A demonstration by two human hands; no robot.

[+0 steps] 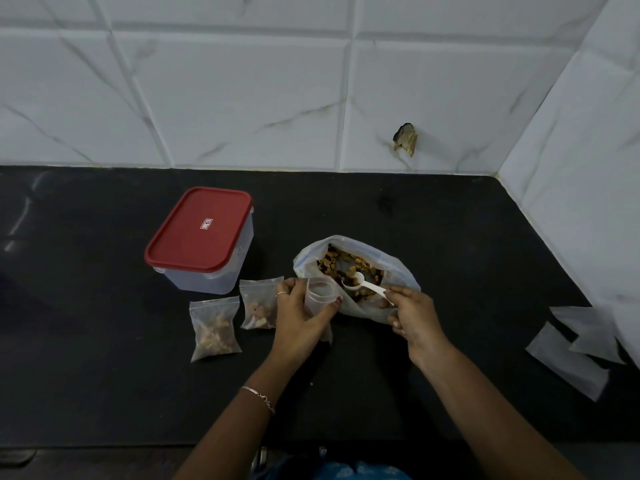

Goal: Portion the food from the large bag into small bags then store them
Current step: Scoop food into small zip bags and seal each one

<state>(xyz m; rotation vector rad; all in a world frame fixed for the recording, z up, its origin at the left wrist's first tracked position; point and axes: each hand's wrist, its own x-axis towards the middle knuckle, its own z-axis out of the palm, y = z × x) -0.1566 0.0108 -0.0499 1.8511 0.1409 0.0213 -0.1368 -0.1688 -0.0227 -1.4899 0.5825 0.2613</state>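
Centre frame: left hand (304,318) grips small bag (320,295) open; right hand (414,317) pinches spoon (366,287) inside large bag (398,268). Advise level scoop, mouths adjacent.

1. Black countertop (450,230), dull and dark.
2. Left of middle: container (199,233) with red lid on.
3. Just in front of it: two filled small bags (214,329), lying flat, side by side.
4. Middle: large bag (400,270), mouth open, mixed food showing.
5. Far right: empty small bags (568,362), overlapping.
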